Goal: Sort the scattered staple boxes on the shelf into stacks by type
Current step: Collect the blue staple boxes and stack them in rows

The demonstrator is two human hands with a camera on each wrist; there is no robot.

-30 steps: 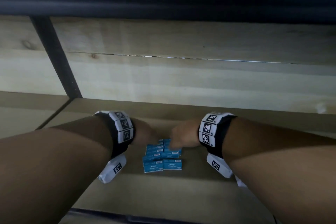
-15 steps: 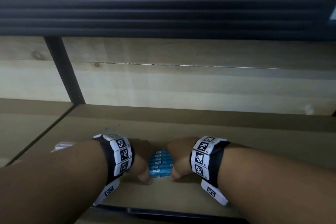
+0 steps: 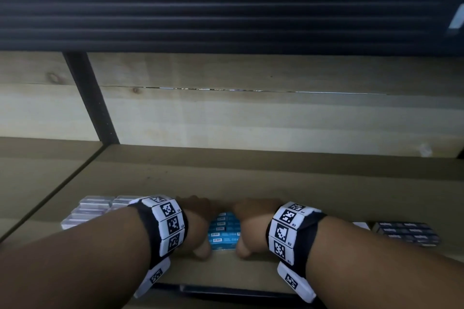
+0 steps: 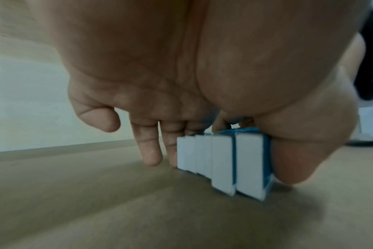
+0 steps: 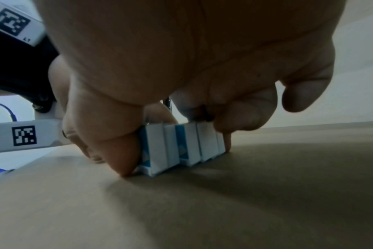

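Note:
Several blue staple boxes [image 3: 223,233] stand on edge in one tight row on the wooden shelf [image 3: 251,175], near its front edge. My left hand [image 3: 200,228] grips the row's left side and my right hand [image 3: 247,229] grips its right side. In the left wrist view the thumb [image 4: 287,160] presses the near box [image 4: 249,165] and the fingers [image 4: 151,151] reach down behind the far one. In the right wrist view the thumb [image 5: 117,151] and fingers [image 5: 228,141] clamp the same boxes [image 5: 181,144] end to end. The box fronts are mostly hidden by my hands.
A group of silver-white boxes [image 3: 93,208] lies to the left behind my left forearm. Dark boxes [image 3: 406,232] lie at the right. A black upright post [image 3: 93,98] stands at the back left, and the dark upper shelf [image 3: 226,7] hangs overhead.
The blue boxes were spread looser and further back; both hands have closed on the row and drawn it toward the front edge. The head view tilted, showing the side stacks.

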